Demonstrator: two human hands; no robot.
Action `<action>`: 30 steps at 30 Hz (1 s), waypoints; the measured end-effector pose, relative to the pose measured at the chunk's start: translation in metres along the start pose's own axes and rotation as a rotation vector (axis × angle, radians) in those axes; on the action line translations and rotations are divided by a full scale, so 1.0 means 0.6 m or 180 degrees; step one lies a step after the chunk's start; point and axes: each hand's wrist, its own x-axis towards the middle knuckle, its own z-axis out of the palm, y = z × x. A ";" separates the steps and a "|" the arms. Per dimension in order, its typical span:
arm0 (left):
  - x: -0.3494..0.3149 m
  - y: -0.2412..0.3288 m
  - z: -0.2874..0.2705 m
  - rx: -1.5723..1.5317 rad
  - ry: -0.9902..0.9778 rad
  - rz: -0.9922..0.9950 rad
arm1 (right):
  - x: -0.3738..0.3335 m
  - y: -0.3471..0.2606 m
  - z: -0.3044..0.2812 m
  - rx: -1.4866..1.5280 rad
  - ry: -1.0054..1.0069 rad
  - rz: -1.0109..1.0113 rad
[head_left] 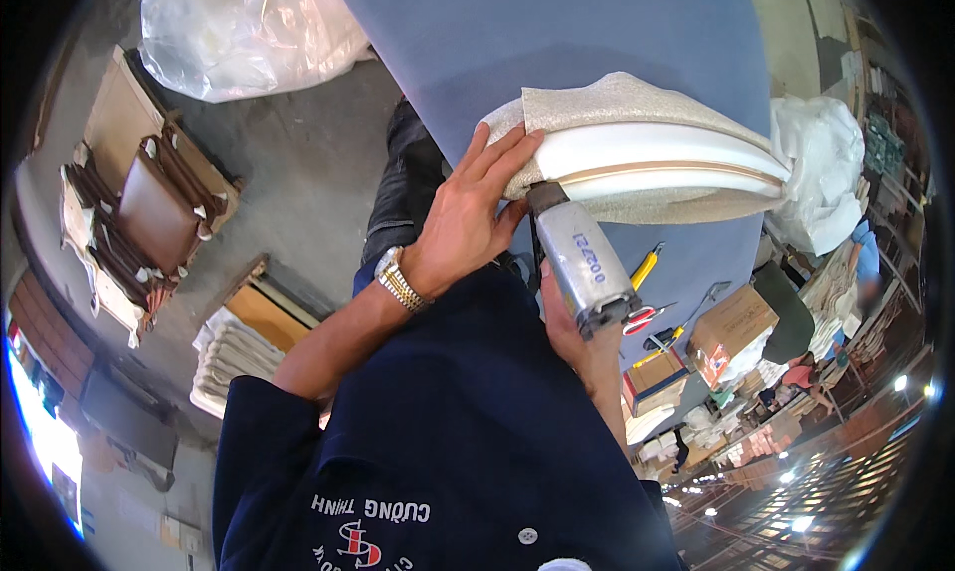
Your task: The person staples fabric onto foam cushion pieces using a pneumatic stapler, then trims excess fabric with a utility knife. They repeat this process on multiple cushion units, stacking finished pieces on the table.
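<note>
On the blue-grey work table (557, 24) lies a curved padded panel (642, 150) with white foam and a thin wooden strip between its layers. Beige woven fabric (612, 100) wraps over its far side and shows along the near side too. My left hand (463, 208), a metal watch on its wrist, grips the panel's left end, fingers on top of the fabric and thumb lower down. My right hand (563, 322) is wrapped round a silver staple gun (582, 258), mostly hidden beneath it. The gun's dark nose meets the panel's left end beside my left thumb.
Right of the gun lie a yellow cutter (647, 268), red-handled scissors (642, 319) and other hand tools. A cardboard box (734, 327) stands beyond them. Clear plastic wrapping (821, 173) sits at the panel's right end. Brown padded pieces (154, 213) are stacked at left.
</note>
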 end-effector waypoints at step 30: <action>0.034 0.031 -0.035 0.0590 -0.0428 -0.0070 | 0.016 0.007 0.026 0.0967 0.0570 -0.0134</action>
